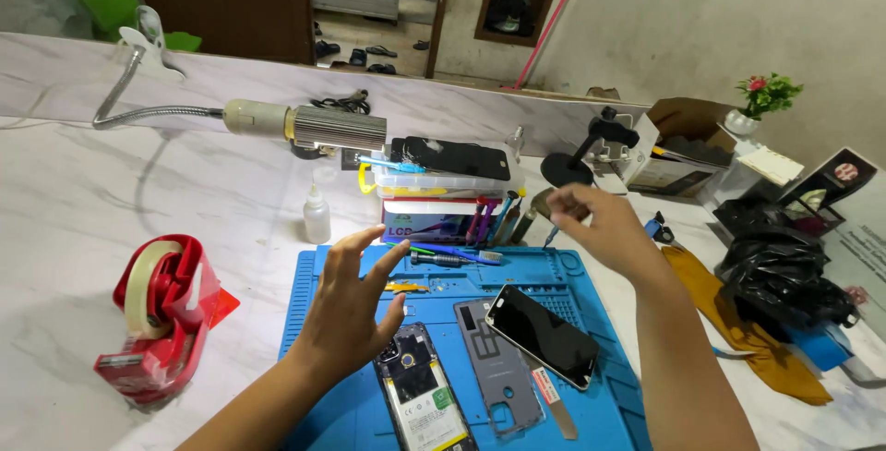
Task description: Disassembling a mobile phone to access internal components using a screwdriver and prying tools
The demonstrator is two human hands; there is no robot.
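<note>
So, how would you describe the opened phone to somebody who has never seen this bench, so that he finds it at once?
Start at the blue mat in the middle of the white bench. At its near edge, just under the left hand, lies the opened phone. Unlike the grey back cover and the black screen to its right, it shows its white battery and inner parts.

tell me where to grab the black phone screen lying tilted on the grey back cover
Take the black screen by its two long edges near the upper end, coming from above. It rests slanted across the grey back cover, so the edges look lifted off the blue mat and free for fingertips.
</note>
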